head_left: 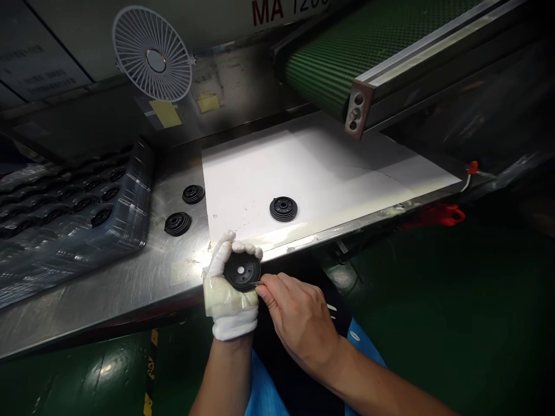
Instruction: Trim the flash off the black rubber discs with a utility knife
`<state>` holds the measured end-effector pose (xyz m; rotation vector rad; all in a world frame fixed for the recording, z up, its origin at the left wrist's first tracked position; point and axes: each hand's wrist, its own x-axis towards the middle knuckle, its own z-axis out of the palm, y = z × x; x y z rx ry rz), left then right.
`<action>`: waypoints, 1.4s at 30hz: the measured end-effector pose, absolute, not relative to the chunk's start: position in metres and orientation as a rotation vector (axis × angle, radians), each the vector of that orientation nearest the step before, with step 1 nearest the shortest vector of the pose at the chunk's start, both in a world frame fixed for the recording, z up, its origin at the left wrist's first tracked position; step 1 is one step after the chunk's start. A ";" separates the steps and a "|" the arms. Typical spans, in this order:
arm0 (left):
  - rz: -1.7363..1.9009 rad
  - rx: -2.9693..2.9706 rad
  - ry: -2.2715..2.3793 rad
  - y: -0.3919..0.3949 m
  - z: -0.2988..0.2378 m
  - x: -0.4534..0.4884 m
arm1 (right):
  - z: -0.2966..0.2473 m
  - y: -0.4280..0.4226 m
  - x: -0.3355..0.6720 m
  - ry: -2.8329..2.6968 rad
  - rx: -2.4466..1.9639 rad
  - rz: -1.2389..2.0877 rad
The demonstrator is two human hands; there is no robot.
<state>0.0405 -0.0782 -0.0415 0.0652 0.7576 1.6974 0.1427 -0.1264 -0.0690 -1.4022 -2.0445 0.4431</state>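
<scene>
My left hand (229, 292), in a white glove with a yellowish palm, has its fingers wrapped round a round black plastic wheel (234, 278). The wheel's flat face with a centre hole is turned up towards me. My bare right hand (299, 315) pinches a small thin blade (255, 283) whose tip meets the wheel's lower right rim; most of the blade is hidden by the fingers. On the white sheet (347, 167) just beyond lies another black ridged wheel (283, 208). Two more, a nearer wheel (177, 223) and a farther wheel (193, 194), rest on the metal table (173, 271).
Stacked clear plastic trays (134, 202) with many black wheels stand at the left. A green conveyor belt (329, 69) overhangs the sheet at the upper right. Behind the table is a white round fan (151, 55). A red-handled object (446, 215) hangs near the front edge.
</scene>
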 end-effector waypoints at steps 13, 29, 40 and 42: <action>1.573 0.106 0.697 -0.077 -0.041 0.035 | -0.068 -0.117 0.160 -1.971 -1.431 0.501; 1.443 0.158 0.686 -0.087 -0.043 0.033 | -0.065 -0.122 0.154 -1.990 -1.362 0.534; 1.729 0.026 0.818 -0.081 -0.038 0.046 | -0.069 -0.127 0.146 -1.981 -1.386 0.509; 1.772 0.050 0.795 -0.082 -0.039 0.046 | -0.070 -0.128 0.144 -1.993 -1.376 0.516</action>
